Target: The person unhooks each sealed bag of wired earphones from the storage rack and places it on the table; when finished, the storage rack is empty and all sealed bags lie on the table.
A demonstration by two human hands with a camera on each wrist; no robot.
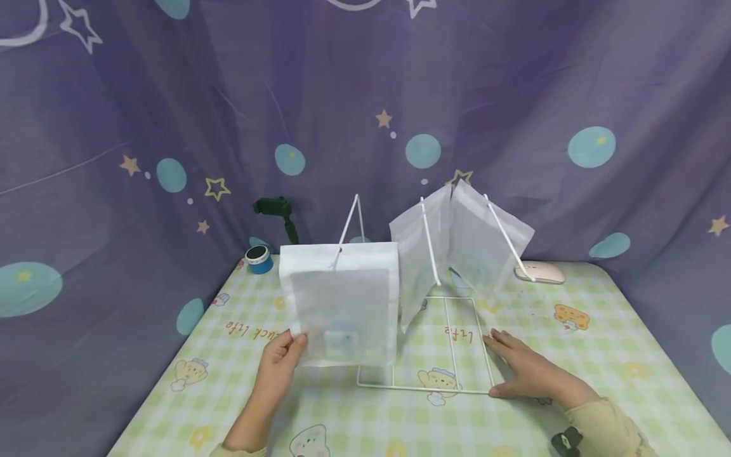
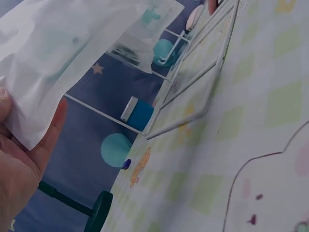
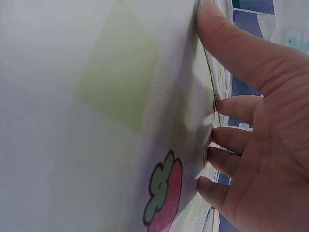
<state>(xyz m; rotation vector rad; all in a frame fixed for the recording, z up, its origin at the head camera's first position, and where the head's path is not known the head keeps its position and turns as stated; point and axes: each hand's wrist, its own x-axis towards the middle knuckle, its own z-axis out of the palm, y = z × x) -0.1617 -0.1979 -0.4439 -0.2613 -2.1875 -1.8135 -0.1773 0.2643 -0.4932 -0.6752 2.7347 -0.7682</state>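
The left hand (image 1: 280, 358) pinches a lower corner of the front bag (image 1: 345, 304), hanging on a wire rack (image 1: 425, 389); the right hand (image 1: 531, 368), fingers extended, touches the rack's base. 2 other bags (image 1: 475, 244) hang behind.

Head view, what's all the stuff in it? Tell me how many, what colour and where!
bags: 3, white, one in front, two farther back to its right
rack: 1, white, on the tablecloth between the hands
jar: 1, blue with a dark top, back left
stand: 1, dark green, back left behind the jar
mouse: 1, pale pink, back right
tablecloth: 1, green and white checks, under everything
curtain: 1, purple with stars and blue spots, behind
dark thing: 1, blackish, by the right sleeve; can't tell what
sleeves: 2, pale yellow, bottom edge
left hand: 1, bare, pinching the front bag
right hand: 1, bare, at the rack's right side
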